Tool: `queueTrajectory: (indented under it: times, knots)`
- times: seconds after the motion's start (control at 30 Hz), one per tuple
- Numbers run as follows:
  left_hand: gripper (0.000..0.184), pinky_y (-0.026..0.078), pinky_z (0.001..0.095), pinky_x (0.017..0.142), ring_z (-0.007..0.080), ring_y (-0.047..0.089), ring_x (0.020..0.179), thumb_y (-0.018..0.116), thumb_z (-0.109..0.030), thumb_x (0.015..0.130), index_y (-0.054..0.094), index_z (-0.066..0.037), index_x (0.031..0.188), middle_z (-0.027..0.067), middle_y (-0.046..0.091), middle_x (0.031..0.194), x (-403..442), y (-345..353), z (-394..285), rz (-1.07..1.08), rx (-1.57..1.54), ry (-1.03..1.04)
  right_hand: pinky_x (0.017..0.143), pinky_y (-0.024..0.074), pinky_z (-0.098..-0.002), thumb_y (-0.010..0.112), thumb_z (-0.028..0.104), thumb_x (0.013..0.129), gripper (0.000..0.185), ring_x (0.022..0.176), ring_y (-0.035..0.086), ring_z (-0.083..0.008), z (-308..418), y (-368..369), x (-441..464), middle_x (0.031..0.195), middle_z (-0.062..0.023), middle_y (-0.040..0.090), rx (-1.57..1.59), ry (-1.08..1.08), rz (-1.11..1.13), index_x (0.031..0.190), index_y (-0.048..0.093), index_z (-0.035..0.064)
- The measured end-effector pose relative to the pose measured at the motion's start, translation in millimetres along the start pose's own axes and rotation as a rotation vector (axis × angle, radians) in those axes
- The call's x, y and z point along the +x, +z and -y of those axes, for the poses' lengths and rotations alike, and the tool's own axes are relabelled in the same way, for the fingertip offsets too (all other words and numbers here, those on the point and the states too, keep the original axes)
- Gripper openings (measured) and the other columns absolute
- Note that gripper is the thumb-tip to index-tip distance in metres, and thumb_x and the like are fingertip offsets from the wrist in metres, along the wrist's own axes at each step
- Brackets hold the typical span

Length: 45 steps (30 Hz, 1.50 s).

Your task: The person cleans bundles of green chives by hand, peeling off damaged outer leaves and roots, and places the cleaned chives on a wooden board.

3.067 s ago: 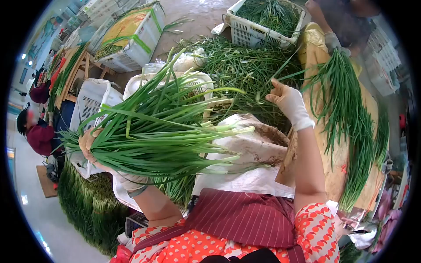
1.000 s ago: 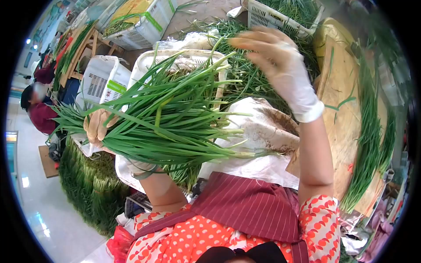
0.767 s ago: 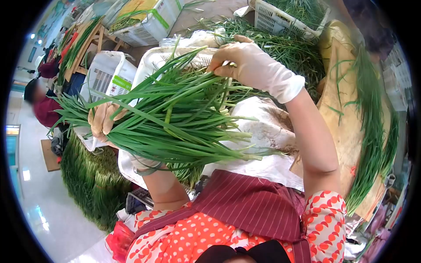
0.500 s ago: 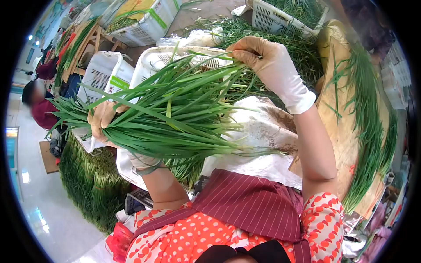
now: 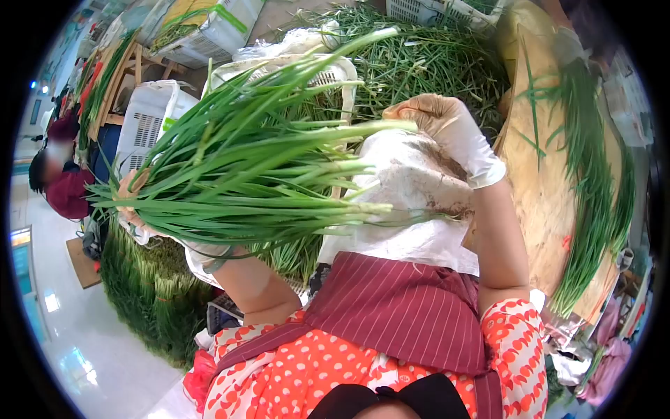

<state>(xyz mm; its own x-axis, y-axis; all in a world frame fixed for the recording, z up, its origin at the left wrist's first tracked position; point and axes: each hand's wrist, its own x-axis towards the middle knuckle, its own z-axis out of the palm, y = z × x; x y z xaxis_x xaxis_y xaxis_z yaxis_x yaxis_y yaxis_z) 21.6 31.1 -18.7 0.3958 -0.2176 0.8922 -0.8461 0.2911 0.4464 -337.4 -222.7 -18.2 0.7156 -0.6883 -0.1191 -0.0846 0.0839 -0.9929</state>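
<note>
green spreads across my head view — a bunch (image 5: 258, 174) held sideways in front of the crate (image 5: 350, 103), pale ends pointing right over the cloth (image 5: 401, 171). my left hand (image 5: 132, 188) is clenched round its leafy end. my right hand (image 5: 448, 127), fingers curled, sits just beside the pale ends; from afar i can't make out whether it pinches one. the heap (image 5: 433, 63) lies past that hand — the board (image 5: 527, 216) to its right.

Far to my left I see a white box (image 5: 207, 40) with green tape, and nearer, a white crate (image 5: 148, 126) beside a wooden stand (image 5: 137, 64). Left of the crate is a person (image 5: 68, 192) in maroon; a brown board (image 5: 83, 265) lies nearer. Pink cloth (image 5: 606, 371) hangs near right.
</note>
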Motion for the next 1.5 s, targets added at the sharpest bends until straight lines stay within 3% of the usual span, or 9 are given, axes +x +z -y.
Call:
queueTrajectory:
  times: [0.37, 0.4, 0.5, 0.77, 0.87, 1.13, 1.23, 1.33, 1.5]
  knots:
    - [0.042, 0.050, 0.0266, 0.076, 0.0164, 0.060, 0.081, 0.046, -0.034, 0.085, 0.051, -0.001, 0.108, 0.0099, 0.061, 0.099, 10.0, -79.6, 73.6, 0.178, 0.151, 0.454, 0.088, 0.0452, -0.0268, 0.063, 0.014, 0.082, 0.030, 0.096, 0.058, -0.0149, -17.6, 60.2, 5.6, 0.101, -0.0079, 0.065, 0.077, 0.055, 0.347, 0.109, 0.060, -0.0003]
    - [0.039, 0.050, 0.0268, 0.076, 0.0174, 0.060, 0.080, 0.045, -0.032, 0.085, 0.053, 0.000, 0.105, 0.0100, 0.061, 0.098, 8.3, -111.6, 87.2, 0.195, 0.189, 0.145, 0.088, 0.0455, -0.0269, 0.063, 0.012, 0.082, 0.031, 0.094, 0.059, -0.0157, -9.5, 62.7, 4.2, 0.100, -0.0083, 0.065, 0.258, 0.115, 0.375, 0.110, 0.059, -0.0014]
    - [0.033, 0.050, 0.0266, 0.076, 0.0167, 0.060, 0.077, 0.044, -0.026, 0.084, 0.056, 0.001, 0.098, 0.0093, 0.062, 0.094, 20.3, -43.7, 22.4, 0.271, 0.127, 0.140, 0.085, 0.0479, -0.0268, 0.062, 0.008, 0.082, 0.028, 0.088, 0.063, -0.0174, -10.8, 59.8, 6.3, 0.096, -0.0097, 0.066, 0.474, 0.149, 0.350, 0.107, 0.059, -0.0049]
    - [0.033, 0.044, 0.0265, 0.087, 0.0113, 0.055, 0.093, 0.033, -0.029, 0.090, 0.049, -0.004, 0.106, 0.0052, 0.057, 0.104, -10.1, -27.7, 34.2, -0.173, -0.170, -0.221, 0.091, 0.0429, -0.0286, 0.060, 0.016, 0.085, 0.025, 0.093, 0.061, -0.0163, -34.9, -42.4, 11.1, 0.100, -0.0097, 0.066, -0.011, -0.116, -0.105, 0.103, 0.063, -0.0001]
    - [0.034, 0.042, 0.0268, 0.091, 0.0092, 0.053, 0.099, 0.029, -0.030, 0.093, 0.045, -0.006, 0.110, 0.0038, 0.054, 0.110, -11.7, -82.5, 77.8, -0.210, -0.297, -0.441, 0.093, 0.0424, -0.0314, 0.065, 0.021, 0.079, 0.031, 0.101, 0.059, -0.0215, -74.4, -66.4, 17.0, 0.111, -0.0100, 0.061, -0.854, -0.223, -0.761, 0.108, 0.063, 0.0108]
    - [0.035, 0.045, 0.0325, 0.091, 0.0179, 0.055, 0.099, 0.031, -0.029, 0.092, 0.048, -0.002, 0.107, 0.0103, 0.053, 0.108, 23.9, 14.6, -49.6, 0.289, -0.199, -0.116, 0.092, 0.0446, -0.0331, 0.069, 0.014, 0.076, 0.049, 0.105, 0.055, -0.0214, -29.6, 64.6, 34.2, 0.111, -0.0096, 0.058, -0.242, -0.318, 0.332, 0.121, 0.052, 0.0083]
    - [0.038, 0.043, 0.0311, 0.093, 0.0163, 0.053, 0.102, 0.031, -0.030, 0.091, 0.046, 0.000, 0.108, 0.0115, 0.051, 0.111, 18.6, 1.4, -19.2, -0.213, -0.118, -0.352, 0.088, 0.0458, -0.0303, 0.070, 0.014, 0.077, 0.043, 0.101, 0.056, -0.0177, -15.7, 84.1, 36.4, 0.109, -0.0085, 0.061, -0.197, -0.134, 0.385, 0.116, 0.054, 0.0037]
    - [0.044, 0.039, 0.0299, 0.097, 0.0137, 0.050, 0.107, 0.031, -0.034, 0.092, 0.044, 0.001, 0.114, 0.0098, 0.050, 0.114, 29.0, -12.8, -25.2, 0.370, -0.533, -0.368, 0.086, 0.0455, -0.0304, 0.068, 0.016, 0.078, 0.034, 0.100, 0.057, -0.0168, -11.2, 85.2, 28.6, 0.110, -0.0092, 0.061, 0.032, -0.110, 0.304, 0.109, 0.060, 0.0031]
    - [0.051, 0.037, 0.0266, 0.099, 0.0140, 0.048, 0.112, 0.026, -0.037, 0.093, 0.036, 0.002, 0.126, 0.0088, 0.049, 0.118, 8.9, -43.8, 36.1, 0.295, -1.148, -0.438, 0.087, 0.0446, -0.0289, 0.054, 0.015, 0.087, 0.019, 0.088, 0.061, -0.0160, -25.3, 31.1, 21.7, 0.090, -0.0064, 0.067, 0.120, -0.091, -0.010, 0.095, 0.067, 0.0029]
